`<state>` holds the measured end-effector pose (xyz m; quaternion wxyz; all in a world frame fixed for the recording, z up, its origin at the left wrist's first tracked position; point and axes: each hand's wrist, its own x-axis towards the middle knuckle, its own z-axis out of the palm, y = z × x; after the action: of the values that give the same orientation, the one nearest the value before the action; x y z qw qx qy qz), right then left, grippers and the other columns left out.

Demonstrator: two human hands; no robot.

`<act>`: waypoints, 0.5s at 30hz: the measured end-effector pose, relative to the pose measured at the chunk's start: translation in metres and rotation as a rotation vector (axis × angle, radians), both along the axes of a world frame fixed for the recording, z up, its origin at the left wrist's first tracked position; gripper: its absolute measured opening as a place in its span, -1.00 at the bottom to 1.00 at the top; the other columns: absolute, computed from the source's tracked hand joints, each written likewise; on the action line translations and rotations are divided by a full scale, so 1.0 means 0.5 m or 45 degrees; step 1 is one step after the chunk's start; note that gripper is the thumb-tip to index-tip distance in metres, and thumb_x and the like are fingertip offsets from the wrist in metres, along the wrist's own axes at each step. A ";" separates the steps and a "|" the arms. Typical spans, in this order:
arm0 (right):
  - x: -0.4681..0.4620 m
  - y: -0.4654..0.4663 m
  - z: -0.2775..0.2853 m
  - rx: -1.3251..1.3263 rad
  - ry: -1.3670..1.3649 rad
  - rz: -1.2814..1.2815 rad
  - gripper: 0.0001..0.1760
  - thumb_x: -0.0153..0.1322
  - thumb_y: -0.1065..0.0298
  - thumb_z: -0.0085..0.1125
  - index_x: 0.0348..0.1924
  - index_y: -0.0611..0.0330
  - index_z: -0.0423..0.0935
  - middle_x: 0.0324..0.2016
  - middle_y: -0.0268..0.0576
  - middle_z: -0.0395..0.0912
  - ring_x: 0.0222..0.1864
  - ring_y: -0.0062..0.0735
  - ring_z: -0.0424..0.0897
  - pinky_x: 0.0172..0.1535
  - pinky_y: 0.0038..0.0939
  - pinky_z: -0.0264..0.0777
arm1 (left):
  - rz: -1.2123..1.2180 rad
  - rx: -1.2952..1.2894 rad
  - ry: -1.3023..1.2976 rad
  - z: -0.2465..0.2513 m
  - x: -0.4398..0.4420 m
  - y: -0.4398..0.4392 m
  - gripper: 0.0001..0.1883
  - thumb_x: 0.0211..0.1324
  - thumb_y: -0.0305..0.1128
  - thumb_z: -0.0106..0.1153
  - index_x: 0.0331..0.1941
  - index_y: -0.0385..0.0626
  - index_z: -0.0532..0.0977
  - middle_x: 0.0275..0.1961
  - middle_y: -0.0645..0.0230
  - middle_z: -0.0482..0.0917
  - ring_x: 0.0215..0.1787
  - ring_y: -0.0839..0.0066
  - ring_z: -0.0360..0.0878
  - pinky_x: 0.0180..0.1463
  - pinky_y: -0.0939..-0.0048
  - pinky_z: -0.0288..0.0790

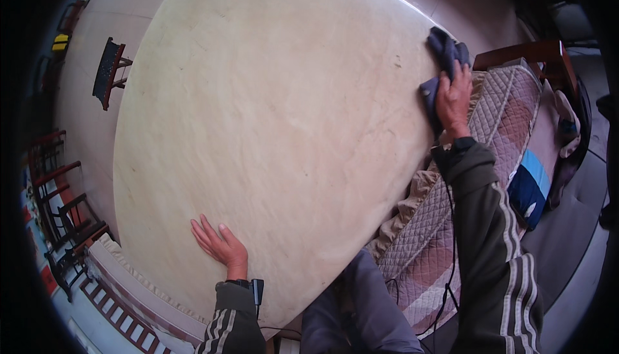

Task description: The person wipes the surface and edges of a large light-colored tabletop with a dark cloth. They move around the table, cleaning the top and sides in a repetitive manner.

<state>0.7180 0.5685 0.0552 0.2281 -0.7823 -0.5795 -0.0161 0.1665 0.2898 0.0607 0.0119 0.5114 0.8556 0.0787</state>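
Observation:
A large, pale, marbled tabletop [290, 126] with curved edges fills the middle of the view. My left hand [220, 245] is over its lower left part, fingers apart, holding nothing. At the table's right edge, my right hand [454, 95] presses on a dark blue-grey cloth [442, 47]. Parts of the cloth show above the fingers and to the left of the palm; the rest is hidden under the hand. Both sleeves are dark with pale stripes.
A sofa with a quilted cover [503, 107] runs along the right side, bearing a blue cushion [529, 184]. Another covered seat [150, 296] is at lower left. A small dark stool [110, 73] and several wooden chairs [58, 184] are at left. A black cable hangs by my right sleeve.

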 end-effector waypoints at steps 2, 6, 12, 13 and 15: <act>0.014 0.062 -0.012 -0.046 -0.033 -0.100 -0.33 0.59 0.03 0.01 0.45 0.27 0.34 0.47 0.32 0.22 0.52 0.32 0.16 0.54 0.05 0.01 | 0.018 -0.023 0.002 0.005 0.006 0.002 -0.36 0.49 -0.12 -0.06 0.53 -0.15 0.24 0.64 -0.07 0.09 0.67 -0.12 -0.02 0.63 -0.19 -0.12; -0.036 0.158 -0.005 -0.122 -0.163 -0.122 -0.31 0.59 -0.04 -0.03 0.44 0.26 0.36 0.47 0.24 0.28 0.53 0.19 0.20 0.54 0.04 0.01 | -0.004 -0.065 0.056 0.012 0.015 0.004 -0.37 0.52 -0.15 -0.10 0.54 -0.16 0.20 0.64 -0.09 0.08 0.67 -0.12 -0.03 0.63 -0.16 -0.12; -0.278 0.227 0.026 -0.060 -0.203 0.313 -0.34 0.51 0.08 0.10 0.41 0.24 0.40 0.45 0.16 0.32 0.52 0.13 0.25 0.55 -0.03 0.04 | -0.009 -0.068 0.028 0.023 0.017 0.008 -0.35 0.49 -0.12 -0.09 0.53 -0.19 0.21 0.64 -0.12 0.07 0.67 -0.13 -0.04 0.64 -0.19 -0.15; -0.325 0.224 0.033 -0.058 -0.192 0.405 -0.34 0.49 0.10 0.14 0.40 0.24 0.41 0.45 0.16 0.32 0.52 0.12 0.25 0.55 -0.03 0.05 | -0.002 -0.067 0.016 0.024 0.017 0.009 -0.35 0.49 -0.10 -0.09 0.52 -0.20 0.22 0.63 -0.13 0.08 0.67 -0.15 -0.04 0.63 -0.20 -0.15; -0.416 0.203 0.046 -0.071 -0.175 0.592 -0.32 0.44 0.14 0.20 0.38 0.24 0.41 0.45 0.15 0.31 0.51 0.12 0.25 0.55 -0.01 0.05 | 0.005 -0.071 0.003 0.025 0.018 0.009 -0.34 0.48 -0.07 -0.09 0.51 -0.21 0.23 0.63 -0.15 0.09 0.67 -0.17 -0.04 0.63 -0.22 -0.15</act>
<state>0.5099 0.6699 0.0782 0.1641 -0.6310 -0.7582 -0.0002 0.1755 0.2941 0.0735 0.0251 0.5095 0.8584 0.0540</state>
